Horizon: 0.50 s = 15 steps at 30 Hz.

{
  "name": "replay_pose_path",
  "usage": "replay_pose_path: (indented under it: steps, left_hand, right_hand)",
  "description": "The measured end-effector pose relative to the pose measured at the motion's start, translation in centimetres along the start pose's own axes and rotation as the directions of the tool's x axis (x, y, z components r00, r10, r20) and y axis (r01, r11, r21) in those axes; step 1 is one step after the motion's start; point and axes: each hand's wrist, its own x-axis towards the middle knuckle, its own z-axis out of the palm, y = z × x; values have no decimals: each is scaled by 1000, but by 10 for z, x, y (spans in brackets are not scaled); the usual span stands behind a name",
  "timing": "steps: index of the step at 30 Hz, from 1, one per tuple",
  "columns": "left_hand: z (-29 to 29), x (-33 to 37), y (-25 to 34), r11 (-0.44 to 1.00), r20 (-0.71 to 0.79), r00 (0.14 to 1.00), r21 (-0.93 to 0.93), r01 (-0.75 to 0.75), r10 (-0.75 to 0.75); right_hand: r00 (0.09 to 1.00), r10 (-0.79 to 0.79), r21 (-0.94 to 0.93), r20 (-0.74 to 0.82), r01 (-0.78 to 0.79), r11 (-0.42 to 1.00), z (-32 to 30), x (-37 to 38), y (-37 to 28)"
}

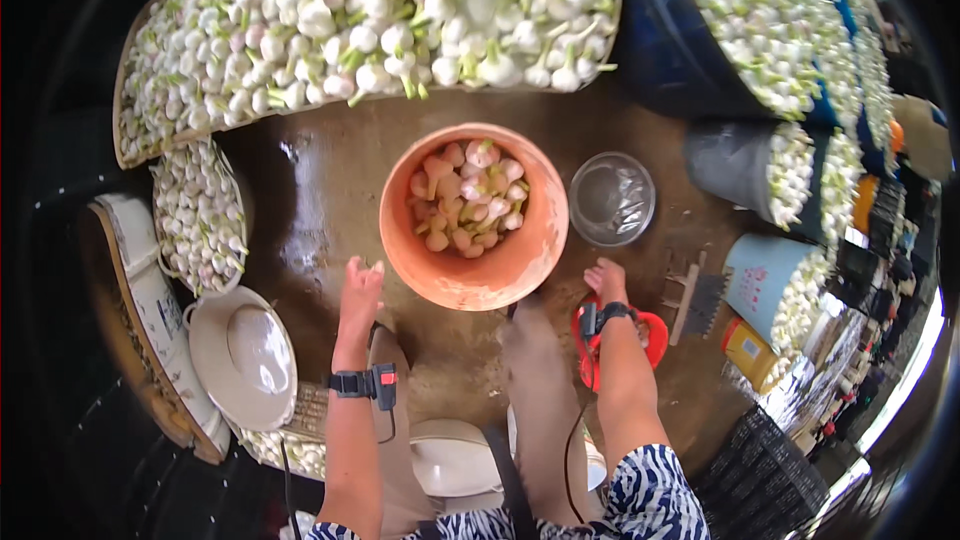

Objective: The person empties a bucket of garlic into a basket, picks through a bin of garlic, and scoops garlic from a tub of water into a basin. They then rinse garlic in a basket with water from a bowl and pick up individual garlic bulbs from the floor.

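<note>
My left hand (pixel 362 292) is just left of an orange bucket (pixel 398 262), raised off the wet floor. Its thumb and fingertips are apart, and no object shows clearly between them. Inside the bucket lie several garlic bulbs (pixel 470 198), white and pinkish with short green stems. On the right, my right hand (pixel 607 282) is over the far rim of a red basin (pixel 655 338). Its fingers are curled together, and what they hold, if anything, is hidden. The forearm covers part of the basin and its contents. Both wrists carry dark straps with small devices.
A wide heap of garlic (pixel 300 35) fills the far side. A clear round lid or tray (pixel 612 200) lies right of the bucket. More garlic-filled tubs, including a grey bucket (pixel 725 162) and blue bucket (pixel 752 285), line the right. A white basin (pixel 215 355) stands left.
</note>
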Motion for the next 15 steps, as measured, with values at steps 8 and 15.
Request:
replay_pose_path:
  steps: [8, 15]
  left_hand:
    - [59, 56, 38, 962, 130, 956, 37, -270, 263]
    - [64, 54, 10, 949, -5, 983, -258, -181, 186]
  right_hand:
    - [988, -74, 391, 135, 15, 920, -33, 157, -7]
    - [990, 114, 402, 83, -138, 905, -21, 124, -41]
